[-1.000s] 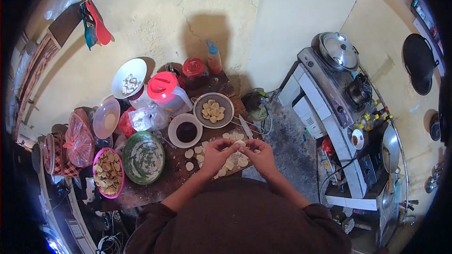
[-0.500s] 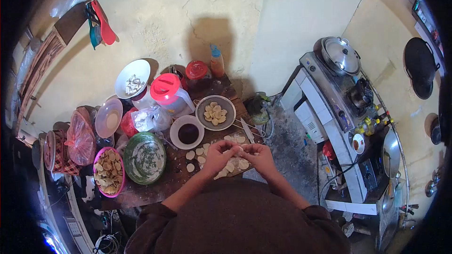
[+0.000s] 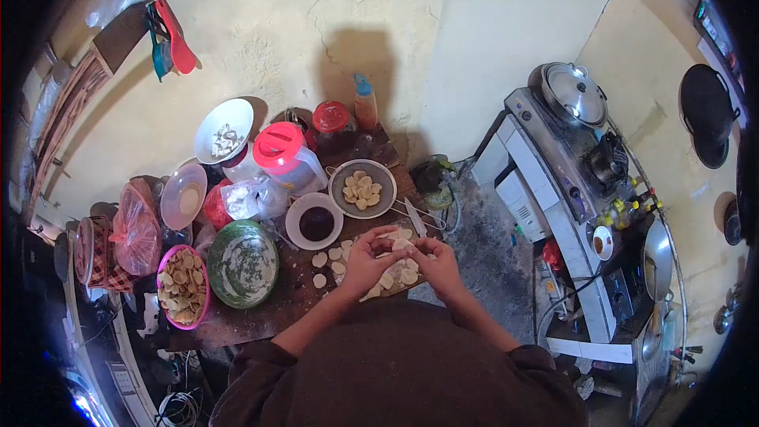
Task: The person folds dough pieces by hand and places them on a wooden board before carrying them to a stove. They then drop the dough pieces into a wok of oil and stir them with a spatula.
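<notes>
A small pale dough piece (image 3: 401, 244), soft and folded, is pinched between the fingertips of both hands, just above the near right part of a dark wooden table (image 3: 269, 312). The left hand (image 3: 365, 259) and the right hand (image 3: 436, 262) meet at the fingertips, fingers curled narrowly inward around the dough; both forearms wear dark brown sleeves.

Directly beneath the hands lie more flat round dough discs (image 3: 393, 277), pale and smooth, on a light board, with a few loose discs (image 3: 319, 260) to the left on the bare wood. A knife (image 3: 414, 217) with a flat metal blade lies just beyond the hands.

Farther out stand a round metal bowl (image 3: 386, 176) holding folded pale pieces, and beside it a white bowl (image 3: 295, 210) with a dark filling. To the left sit a green patterned bowl (image 3: 242, 264) and a pink-rimmed bowl (image 3: 160, 300) heaped with tan, crinkled pieces. Behind them are crumpled clear plastic bags (image 3: 247, 198), a clear jug with a red lid (image 3: 285, 155), a red-lidded jar (image 3: 330, 121), an orange squeeze bottle (image 3: 364, 107) and a white dish (image 3: 222, 130) of small white lumps.

The wall (image 3: 269, 32) behind is rough yellow plaster with cracks. Well apart on the right, a steel stove (image 3: 553, 158) carries a shiny lidded pot (image 3: 573, 93).
</notes>
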`<state>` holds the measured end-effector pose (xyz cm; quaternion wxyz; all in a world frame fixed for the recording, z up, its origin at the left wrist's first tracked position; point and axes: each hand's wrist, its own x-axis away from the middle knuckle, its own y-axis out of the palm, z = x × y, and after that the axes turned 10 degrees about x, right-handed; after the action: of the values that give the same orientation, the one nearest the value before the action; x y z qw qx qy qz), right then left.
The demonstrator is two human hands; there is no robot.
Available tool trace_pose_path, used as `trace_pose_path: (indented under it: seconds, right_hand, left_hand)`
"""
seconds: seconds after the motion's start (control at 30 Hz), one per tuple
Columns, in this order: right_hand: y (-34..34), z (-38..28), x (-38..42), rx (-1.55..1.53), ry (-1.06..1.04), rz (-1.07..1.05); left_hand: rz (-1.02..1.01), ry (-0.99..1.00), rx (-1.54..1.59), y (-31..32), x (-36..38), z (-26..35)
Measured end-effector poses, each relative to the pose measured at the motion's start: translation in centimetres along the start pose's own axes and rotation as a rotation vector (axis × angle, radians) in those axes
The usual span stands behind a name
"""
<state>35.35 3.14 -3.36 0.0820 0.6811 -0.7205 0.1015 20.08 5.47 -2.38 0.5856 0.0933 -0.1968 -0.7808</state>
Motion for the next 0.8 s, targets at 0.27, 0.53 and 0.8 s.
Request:
trace_pose_path:
  seconds: [0.27,0.53,0.8]
  right_hand:
    - [-0.7,0.7,-0.2,0.183,-0.059,-0.016]
    - [-0.2,0.4,0.0,-0.048,0.03,-0.017]
    - [0.5,-0.5,0.2,-0.054,0.016,0.059]
  left_hand:
    - [-0.029,-0.088,-0.073,-0.3,0.0,0.2]
    - [0.03,0.002,0.032,-0.4,0.0,-0.3]
    - [0.113,0.019,0.09,-1.1,-0.1,-0.6]
